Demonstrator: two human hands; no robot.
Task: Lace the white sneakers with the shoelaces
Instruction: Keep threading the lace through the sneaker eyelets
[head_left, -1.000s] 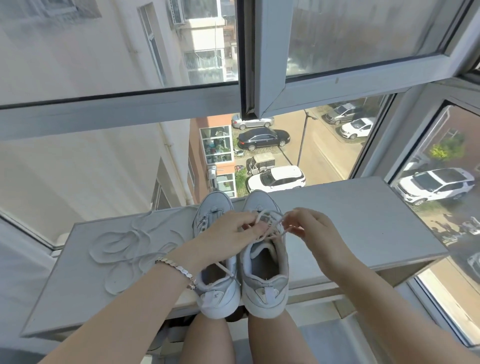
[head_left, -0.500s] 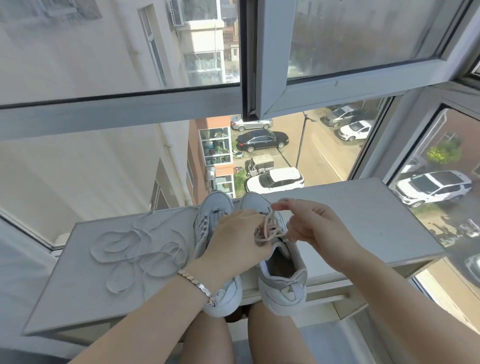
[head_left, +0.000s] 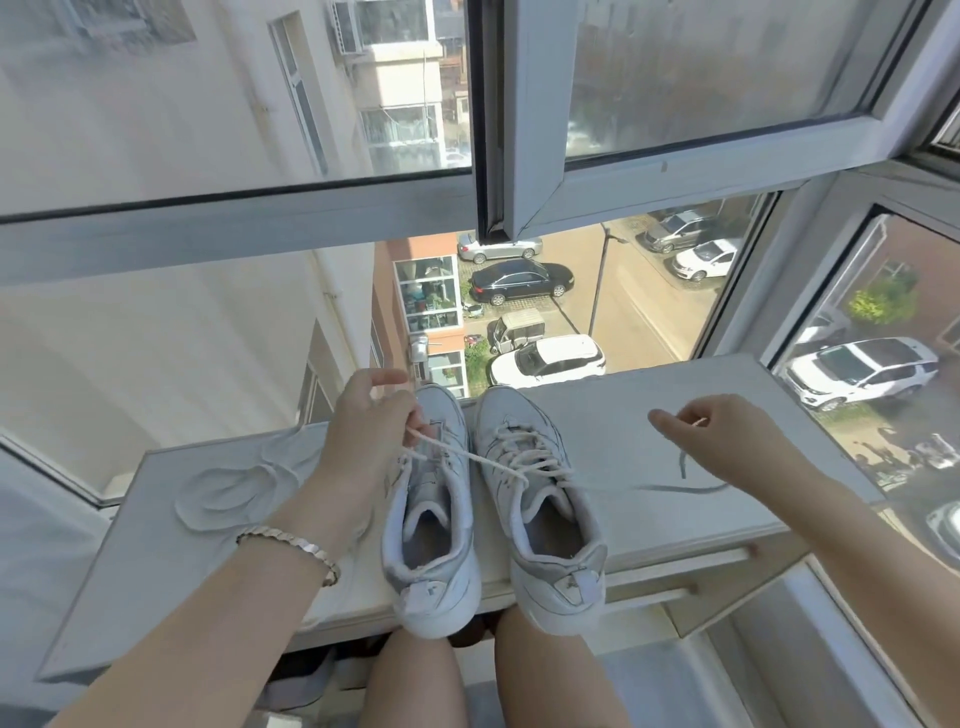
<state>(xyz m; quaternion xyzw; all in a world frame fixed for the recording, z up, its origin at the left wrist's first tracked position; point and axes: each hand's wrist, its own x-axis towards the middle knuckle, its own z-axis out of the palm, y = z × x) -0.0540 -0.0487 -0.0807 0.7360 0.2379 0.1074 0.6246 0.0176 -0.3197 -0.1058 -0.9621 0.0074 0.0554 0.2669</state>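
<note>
The left hand (head_left: 371, 431) pinched one end of a flat white shoelace (head_left: 467, 456) between thumb and fingertips, the index finger sticking out straight above, and a silver-coloured link bracelet (head_left: 291, 540) sat on its wrist. The right hand (head_left: 727, 441) was held well apart from it and pinched the lace's other tip between thumb and curled fingers, again with the index finger extended. From the left hand the lace ran taut, down and across, into the top eyelets of the white leather sneaker with crossed lacing (head_left: 537, 519), which served as the centre of the scene. The stretch from that sneaker to the right hand was too faint to follow, though a thin dark shadow lay on the surface to the sneaker's right. Touching that sneaker's left side stood a second white leather sneaker (head_left: 431, 525), toe pointing away, its front partly hidden behind the left hand. Both rested on a pale grey window ledge (head_left: 623, 415), heels overhanging its near edge above the person's bare knees (head_left: 415, 675). Well to the left of the laced sneaker, a loose white shoelace (head_left: 223, 488) lay in loops on the ledge. Beyond the sneaker's toe, past a white window frame (head_left: 535, 104), a white parked car (head_left: 548, 359) showed on the street far below.
</note>
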